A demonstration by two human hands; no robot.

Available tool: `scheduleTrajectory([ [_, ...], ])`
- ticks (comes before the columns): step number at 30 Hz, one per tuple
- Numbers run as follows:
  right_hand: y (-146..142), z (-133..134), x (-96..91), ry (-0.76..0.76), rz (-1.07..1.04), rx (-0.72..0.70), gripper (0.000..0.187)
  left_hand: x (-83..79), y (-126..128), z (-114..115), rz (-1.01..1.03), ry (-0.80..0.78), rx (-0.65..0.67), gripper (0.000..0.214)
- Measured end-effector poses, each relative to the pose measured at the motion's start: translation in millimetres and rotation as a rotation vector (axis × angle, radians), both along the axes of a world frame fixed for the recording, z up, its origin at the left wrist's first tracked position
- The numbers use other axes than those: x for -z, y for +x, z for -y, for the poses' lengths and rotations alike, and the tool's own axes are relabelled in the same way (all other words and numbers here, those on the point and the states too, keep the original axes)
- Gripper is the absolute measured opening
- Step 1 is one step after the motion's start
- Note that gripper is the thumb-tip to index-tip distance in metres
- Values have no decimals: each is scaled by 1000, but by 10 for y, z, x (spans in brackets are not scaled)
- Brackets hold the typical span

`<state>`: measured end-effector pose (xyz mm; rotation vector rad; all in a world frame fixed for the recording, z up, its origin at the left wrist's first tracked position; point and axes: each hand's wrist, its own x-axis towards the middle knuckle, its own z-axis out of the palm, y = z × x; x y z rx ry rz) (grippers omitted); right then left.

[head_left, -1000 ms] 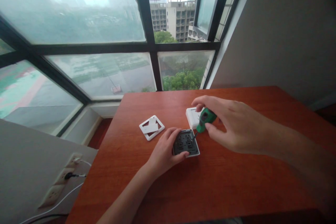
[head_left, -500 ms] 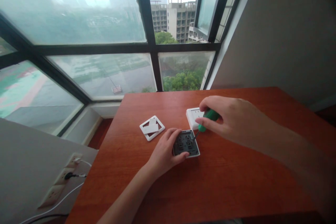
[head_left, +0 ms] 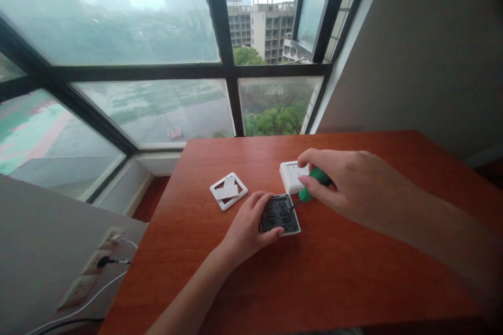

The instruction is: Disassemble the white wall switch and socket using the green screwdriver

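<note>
Left hand: the left hand [head_left: 247, 225] is partly curled, fingers over the upper left of a dark-faced square unit [head_left: 281, 217] and thumb at its lower edge, gripping it.
Right hand: the right hand [head_left: 341, 180] is closed loosely around the green handle of a screwdriver [head_left: 320, 175], thumb and forefinger foremost.
Square unit: near the middle of the reddish wooden table [head_left: 353, 272], dark recessed face up, pale rim around it.
Screwdriver tip: slanted down to the unit's face, right of its middle; too small to tell whether it sits in a screw.
White box: a slotted white box [head_left: 290, 178] lies just beyond the unit, its right part hidden by the right hand and handle.
White frame: a square white frame [head_left: 236, 199] lies to the left, white strips [head_left: 228, 192] crossed over its opening.
Surroundings: wall outlets [head_left: 94, 261] with cables at lower left; dark-framed windows [head_left: 145, 72] behind the table.
</note>
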<state>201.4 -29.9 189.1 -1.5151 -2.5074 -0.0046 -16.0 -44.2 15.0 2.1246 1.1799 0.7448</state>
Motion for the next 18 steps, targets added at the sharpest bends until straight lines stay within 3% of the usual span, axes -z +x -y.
scheduleTrajectory([
  [5, 77, -1, -36, -123, -157, -201, 32, -6, 1, 2, -1, 1, 2, 68],
  [9, 60, -27, -29, -52, -75, -146, 11, -21, 2, 4, -3, 1, 6, 67],
  [11, 31, -39, -3, -39, -49, -170, 23, -28, 2, 3, -6, 1, 4, 67],
  [15, 28, -34, 23, -69, -151, -287, 12, -26, 2, 1, 0, 5, 4, 67],
  [18, 64, -13, -11, -89, -223, -363, 36, -15, -1, 0, 13, 17, -1, 67],
])
